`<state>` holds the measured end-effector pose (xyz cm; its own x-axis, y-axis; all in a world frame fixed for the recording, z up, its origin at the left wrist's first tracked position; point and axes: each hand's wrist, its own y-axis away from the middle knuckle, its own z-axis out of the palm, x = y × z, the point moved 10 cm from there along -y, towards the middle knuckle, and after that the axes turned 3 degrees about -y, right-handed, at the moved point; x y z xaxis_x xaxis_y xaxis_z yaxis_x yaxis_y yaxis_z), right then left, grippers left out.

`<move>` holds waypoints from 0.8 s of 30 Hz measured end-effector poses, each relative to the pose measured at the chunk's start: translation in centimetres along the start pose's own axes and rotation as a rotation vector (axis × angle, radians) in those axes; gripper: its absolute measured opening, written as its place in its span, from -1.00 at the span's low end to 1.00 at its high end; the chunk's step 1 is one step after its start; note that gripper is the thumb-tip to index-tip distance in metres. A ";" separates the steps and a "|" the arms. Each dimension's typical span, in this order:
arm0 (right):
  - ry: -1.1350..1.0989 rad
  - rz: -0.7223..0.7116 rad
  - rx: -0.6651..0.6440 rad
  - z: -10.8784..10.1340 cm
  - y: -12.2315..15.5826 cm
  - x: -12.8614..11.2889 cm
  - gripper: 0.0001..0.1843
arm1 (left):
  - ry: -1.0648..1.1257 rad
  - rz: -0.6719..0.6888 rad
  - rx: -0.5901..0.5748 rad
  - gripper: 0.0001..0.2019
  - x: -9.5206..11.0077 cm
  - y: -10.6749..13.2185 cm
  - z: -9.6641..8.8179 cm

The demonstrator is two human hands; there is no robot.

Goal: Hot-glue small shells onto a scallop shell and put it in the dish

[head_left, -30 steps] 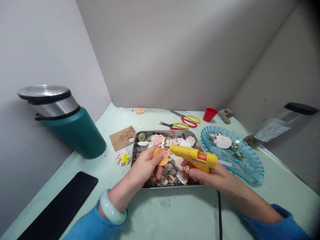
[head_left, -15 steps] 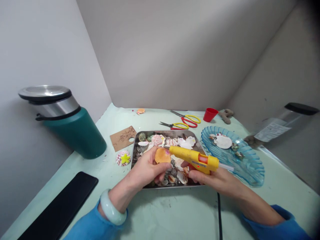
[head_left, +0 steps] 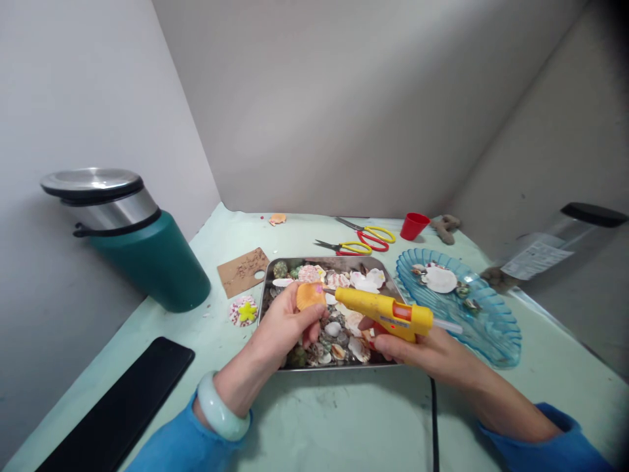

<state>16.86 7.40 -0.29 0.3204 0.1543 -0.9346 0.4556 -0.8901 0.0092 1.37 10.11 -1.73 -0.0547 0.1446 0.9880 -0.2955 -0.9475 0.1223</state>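
Between the thumb and fingers of my left hand [head_left: 285, 320] is an orange seashell [head_left: 309, 297], fan-shaped, with a small pink spot near its right edge. My right hand [head_left: 410, 351] is wrapped round a yellow glue gun [head_left: 378, 308]. Its nozzle points left and is close to the pink spot; whether it touches I cannot tell. A clear glue stick [head_left: 447, 326] sticks out of the gun's back end. Both hands are over a metal tray [head_left: 339, 369] full of mixed seashells [head_left: 339, 331].
Left stand a green bottle [head_left: 147, 262], a black phone [head_left: 122, 400], a cardboard piece [head_left: 238, 275] and a shell disc with a yellow star [head_left: 244, 311]. Behind lie scissors [head_left: 344, 248] and a red cup [head_left: 413, 226]. A blue dish [head_left: 496, 328] and a clear jar [head_left: 545, 246] are right. A black cord [head_left: 434, 419] hangs below.
My left hand has shifted the orange seashell slightly left and up, so more of the glue gun's nozzle shows. My right hand with the gun has barely moved.
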 end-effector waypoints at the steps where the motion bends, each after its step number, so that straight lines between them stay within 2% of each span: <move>1: -0.012 0.009 -0.007 0.1 0.0 0.2 -0.69 | 0.002 0.003 0.009 -0.65 0.0 0.0 -0.1; 9: -0.088 0.056 -0.007 0.1 0.2 1.0 -0.70 | 0.014 0.012 0.006 -0.65 0.1 -0.1 -0.1; 19: -0.110 0.133 0.000 0.0 0.4 2.2 -0.62 | 0.017 0.002 -0.145 -0.66 0.3 0.4 1.4; 24: -0.140 0.123 -0.012 0.2 0.4 1.8 -0.64 | 0.056 -0.007 -0.182 -0.65 0.4 0.5 1.7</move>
<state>17.43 7.17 -2.04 0.2560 -0.0171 -0.9665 0.4299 -0.8935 0.1297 2.81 9.20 -1.14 -0.1032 0.1711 0.9798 -0.4633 -0.8800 0.1049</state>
